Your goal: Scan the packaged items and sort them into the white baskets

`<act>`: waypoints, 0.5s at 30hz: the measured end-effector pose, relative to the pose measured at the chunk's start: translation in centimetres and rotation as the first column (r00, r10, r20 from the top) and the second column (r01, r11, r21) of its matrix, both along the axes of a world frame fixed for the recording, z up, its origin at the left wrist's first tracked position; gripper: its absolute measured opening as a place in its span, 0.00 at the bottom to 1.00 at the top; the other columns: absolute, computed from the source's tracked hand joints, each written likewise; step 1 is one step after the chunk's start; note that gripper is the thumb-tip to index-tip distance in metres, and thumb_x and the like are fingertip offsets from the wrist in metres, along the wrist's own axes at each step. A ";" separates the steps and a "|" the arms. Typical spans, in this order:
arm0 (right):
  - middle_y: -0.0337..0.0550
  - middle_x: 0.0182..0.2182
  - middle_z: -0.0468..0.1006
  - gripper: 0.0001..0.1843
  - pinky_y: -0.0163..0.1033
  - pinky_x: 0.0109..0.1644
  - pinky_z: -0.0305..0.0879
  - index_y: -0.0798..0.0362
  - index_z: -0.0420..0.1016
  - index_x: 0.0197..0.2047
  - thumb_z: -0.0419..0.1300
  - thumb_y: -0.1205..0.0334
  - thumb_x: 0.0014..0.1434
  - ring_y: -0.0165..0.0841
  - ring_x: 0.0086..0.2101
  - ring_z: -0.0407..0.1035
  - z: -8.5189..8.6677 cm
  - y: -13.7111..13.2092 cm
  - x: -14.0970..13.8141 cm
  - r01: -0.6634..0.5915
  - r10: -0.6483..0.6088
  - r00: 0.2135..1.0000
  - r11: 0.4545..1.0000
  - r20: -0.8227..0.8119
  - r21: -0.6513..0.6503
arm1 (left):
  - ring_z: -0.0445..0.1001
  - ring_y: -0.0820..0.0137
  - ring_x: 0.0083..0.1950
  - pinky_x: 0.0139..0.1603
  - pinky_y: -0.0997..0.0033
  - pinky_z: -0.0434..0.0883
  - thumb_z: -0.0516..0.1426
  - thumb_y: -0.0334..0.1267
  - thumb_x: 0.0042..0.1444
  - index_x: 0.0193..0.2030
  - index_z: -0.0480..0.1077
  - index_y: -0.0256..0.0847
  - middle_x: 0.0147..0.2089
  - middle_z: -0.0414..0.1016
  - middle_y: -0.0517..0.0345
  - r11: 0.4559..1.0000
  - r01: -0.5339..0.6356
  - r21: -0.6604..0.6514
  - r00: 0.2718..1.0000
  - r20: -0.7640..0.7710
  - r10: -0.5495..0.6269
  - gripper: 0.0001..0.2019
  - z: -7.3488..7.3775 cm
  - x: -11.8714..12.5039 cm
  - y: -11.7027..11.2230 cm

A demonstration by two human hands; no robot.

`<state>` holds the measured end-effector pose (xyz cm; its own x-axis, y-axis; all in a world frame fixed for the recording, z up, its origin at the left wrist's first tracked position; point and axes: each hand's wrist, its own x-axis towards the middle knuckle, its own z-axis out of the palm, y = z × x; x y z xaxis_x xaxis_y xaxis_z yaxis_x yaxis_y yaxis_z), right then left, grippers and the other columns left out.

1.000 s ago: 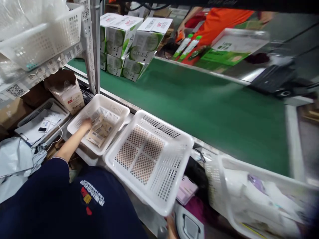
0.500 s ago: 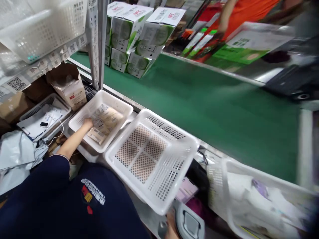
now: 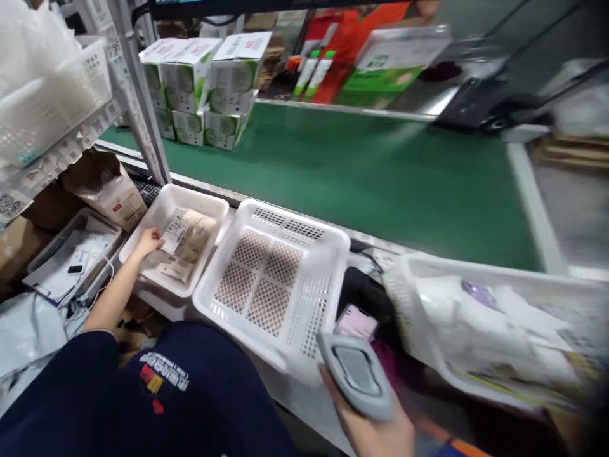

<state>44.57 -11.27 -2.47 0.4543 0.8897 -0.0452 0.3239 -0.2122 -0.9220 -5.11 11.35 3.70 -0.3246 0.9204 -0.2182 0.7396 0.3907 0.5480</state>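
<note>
My left hand (image 3: 148,241) reaches into a small white basket (image 3: 209,203) and pinches the edge of a tan labelled packet (image 3: 175,232), lifted off several similar packets (image 3: 183,260). My right hand (image 3: 380,431) at the bottom edge grips a grey handheld scanner (image 3: 354,374), its head pointing up and left. Between the hands sits a larger white perforated basket (image 3: 280,279) with nothing in it.
A green conveyor belt (image 3: 380,171) runs behind the baskets, with stacked white-and-green boxes (image 3: 200,82) at its far left. A white basket of bagged goods (image 3: 495,324) sits at the right. A metal shelf post (image 3: 143,101), a tray with papers (image 3: 71,254) and a brown bag (image 3: 109,190) stand left.
My left hand has picked one packet up from the pile. My right hand has raised the scanner into view. The camera has swung to the right.
</note>
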 end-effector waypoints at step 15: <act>0.50 0.46 0.83 0.19 0.48 0.51 0.76 0.52 0.79 0.53 0.65 0.57 0.59 0.45 0.45 0.79 7.8 3.1 -4.4 -0.382 0.377 0.921 0.924 0.097 0.035 | 0.81 0.65 0.39 0.42 0.67 0.79 0.70 0.43 0.51 0.41 0.71 0.42 0.39 0.80 0.55 0.907 0.362 0.216 0.734 0.534 -0.420 0.16 -3.2 17.6 -3.1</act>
